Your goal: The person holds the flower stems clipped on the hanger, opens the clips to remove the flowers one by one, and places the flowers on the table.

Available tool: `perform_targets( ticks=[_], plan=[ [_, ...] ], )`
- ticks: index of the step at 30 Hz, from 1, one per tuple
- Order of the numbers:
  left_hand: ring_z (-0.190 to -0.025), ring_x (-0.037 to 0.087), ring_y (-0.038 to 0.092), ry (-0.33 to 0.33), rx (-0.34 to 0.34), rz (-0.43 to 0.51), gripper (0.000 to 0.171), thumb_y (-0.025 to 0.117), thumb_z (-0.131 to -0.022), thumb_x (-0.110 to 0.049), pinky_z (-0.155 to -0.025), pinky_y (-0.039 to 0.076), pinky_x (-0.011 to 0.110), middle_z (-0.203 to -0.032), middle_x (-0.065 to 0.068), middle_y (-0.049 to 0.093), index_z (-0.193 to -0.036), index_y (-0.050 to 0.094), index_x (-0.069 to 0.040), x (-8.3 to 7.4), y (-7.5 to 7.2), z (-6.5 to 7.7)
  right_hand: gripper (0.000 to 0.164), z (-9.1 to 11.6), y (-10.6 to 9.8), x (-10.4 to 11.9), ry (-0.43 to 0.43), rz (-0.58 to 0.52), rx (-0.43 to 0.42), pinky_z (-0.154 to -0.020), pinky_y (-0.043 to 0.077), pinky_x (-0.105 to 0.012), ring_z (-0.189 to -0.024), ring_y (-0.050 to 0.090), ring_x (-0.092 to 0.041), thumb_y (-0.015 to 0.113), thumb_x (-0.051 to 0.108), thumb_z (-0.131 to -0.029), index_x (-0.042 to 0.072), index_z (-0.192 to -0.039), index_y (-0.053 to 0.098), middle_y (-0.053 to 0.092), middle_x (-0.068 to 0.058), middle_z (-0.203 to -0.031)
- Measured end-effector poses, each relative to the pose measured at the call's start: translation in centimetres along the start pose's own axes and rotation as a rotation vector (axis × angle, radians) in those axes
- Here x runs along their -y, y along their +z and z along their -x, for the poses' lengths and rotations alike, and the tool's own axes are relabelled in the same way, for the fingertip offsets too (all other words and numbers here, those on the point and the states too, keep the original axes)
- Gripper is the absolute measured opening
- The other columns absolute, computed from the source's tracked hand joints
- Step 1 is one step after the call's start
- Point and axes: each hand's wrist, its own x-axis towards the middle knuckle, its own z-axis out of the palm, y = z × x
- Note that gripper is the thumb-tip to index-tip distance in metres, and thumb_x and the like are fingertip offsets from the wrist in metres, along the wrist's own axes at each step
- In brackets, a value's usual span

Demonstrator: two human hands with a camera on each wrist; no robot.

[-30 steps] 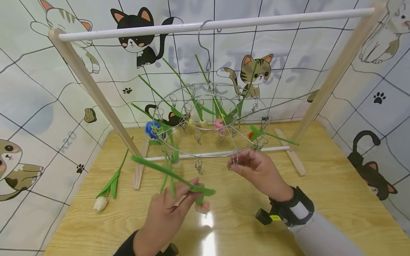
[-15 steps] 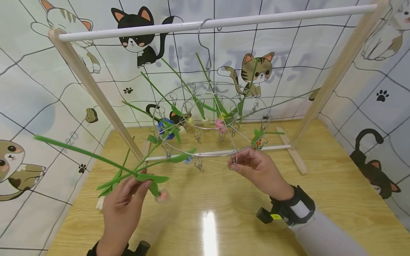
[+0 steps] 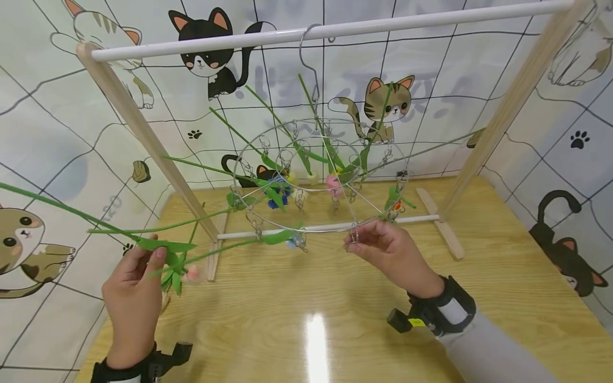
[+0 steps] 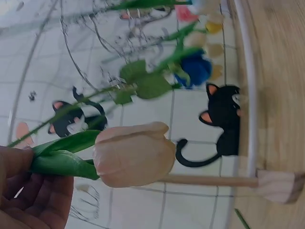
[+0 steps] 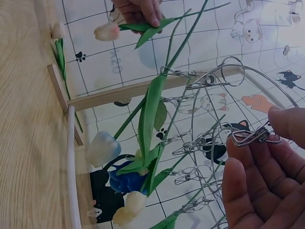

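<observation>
My left hand (image 3: 136, 287) pinches a pale pink tulip (image 4: 136, 155) at its green leaves and stem, out to the left of the round wire hanger (image 3: 318, 231). The tulip's long stem points left and its bloom faces right. At the hanger's front edge, my right hand (image 3: 390, 252) holds a wire clip (image 5: 255, 137) between thumb and fingertips, with no flower in that clip. Other clips carry a blue rose (image 3: 279, 192), a white-and-blue tulip (image 5: 102, 149), a pink flower (image 3: 333, 183) and an orange flower (image 3: 396, 204).
A white rail (image 3: 431, 20) on wooden posts bears the hanger by its hook (image 3: 308, 58). On the wooden table (image 3: 354, 319), a white tulip (image 5: 58, 31) lies near the left foot of the stand. A cat-printed backdrop (image 3: 282, 101) stands behind.
My left hand has swept left with the pink tulip, away from the hanger. Flowers hung on the hanger have swung and turned. The right hand keeps its hold on the clip.
</observation>
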Motion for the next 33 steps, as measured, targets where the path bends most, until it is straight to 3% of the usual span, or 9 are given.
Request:
perform_targets(
  ticks=[4, 9, 15, 18, 24, 28, 33],
  plan=[
    [-0.108, -0.004, 0.068, -0.065, 0.008, -0.063, 0.028, 0.067, -0.103, -0.019, -0.088, 0.052, 0.006, -0.125, -0.013, 0.072, -0.127, 0.073, -0.006, 2.1, -0.1, -1.4, 0.013, 0.1, 0.0, 0.0, -0.01, -0.016, 0.004, -0.087, 0.061, -0.023, -0.1, 0.072, -0.01, 0.066, -0.001, -0.1, -0.003, -0.112, 0.063, 0.072, 0.005, -0.108],
    [-0.105, -0.002, 0.066, -0.15, 0.029, -0.135, 0.032, 0.066, -0.103, -0.029, -0.085, 0.05, 0.008, -0.114, -0.011, 0.073, -0.131, 0.072, -0.014, 4.6, -0.2, -3.0, 0.013, 0.2, 0.0, 0.0, -0.009, -0.016, 0.0, -0.087, 0.061, -0.023, -0.1, 0.072, -0.009, 0.065, -0.001, -0.1, -0.003, -0.113, 0.063, 0.072, 0.006, -0.109],
    [-0.092, -0.005, 0.065, -0.273, 0.109, -0.214, 0.036, 0.063, -0.104, -0.037, -0.08, 0.048, 0.011, -0.097, -0.018, 0.069, -0.128, 0.072, -0.012, 6.4, 0.0, -4.6, 0.014, 0.2, 0.0, 0.2, -0.013, -0.011, -0.001, -0.087, 0.06, -0.022, -0.101, 0.072, -0.009, 0.066, -0.001, -0.099, -0.003, -0.113, 0.063, 0.072, 0.006, -0.109],
    [-0.084, -0.008, 0.065, -0.281, 0.168, -0.26, 0.038, 0.063, -0.105, -0.037, -0.075, 0.05, 0.008, -0.097, -0.013, 0.071, -0.13, 0.071, -0.009, 7.1, 0.3, -5.2, 0.014, 0.2, 0.0, 0.2, -0.025, -0.006, -0.003, -0.086, 0.06, -0.022, -0.1, 0.072, -0.008, 0.066, -0.001, -0.099, -0.003, -0.112, 0.064, 0.072, 0.008, -0.109],
    [-0.076, -0.013, 0.061, -0.237, 0.319, -0.366, 0.045, 0.062, -0.105, -0.036, -0.066, 0.053, 0.01, -0.122, 0.022, 0.074, -0.133, 0.068, 0.0, 8.0, 0.5, -5.9, 0.014, 0.1, 0.0, 0.3, -0.035, 0.002, -0.002, -0.086, 0.06, -0.022, -0.099, 0.072, -0.009, 0.067, 0.0, -0.099, -0.002, -0.112, 0.064, 0.073, 0.009, -0.108],
    [-0.081, -0.004, 0.064, -0.26, 0.475, -0.433, 0.054, 0.06, -0.106, -0.04, -0.066, 0.057, 0.018, -0.129, 0.027, 0.069, -0.138, 0.063, 0.003, 8.5, 0.5, -6.5, 0.013, 0.1, -0.1, 0.3, -0.033, -0.003, 0.003, -0.087, 0.06, -0.022, -0.1, 0.072, -0.009, 0.066, 0.0, -0.099, -0.002, -0.112, 0.064, 0.072, 0.008, -0.107],
    [-0.09, 0.017, 0.071, -0.263, 0.644, -0.485, 0.048, 0.057, -0.108, -0.03, -0.068, 0.058, 0.026, -0.131, 0.031, 0.067, -0.136, 0.062, 0.008, 9.4, 0.7, -7.1, 0.012, 0.1, -0.1, 0.4, -0.025, -0.009, 0.005, -0.087, 0.06, -0.022, -0.1, 0.071, -0.009, 0.066, 0.0, -0.099, -0.002, -0.111, 0.063, 0.072, 0.007, -0.107]
  ],
)
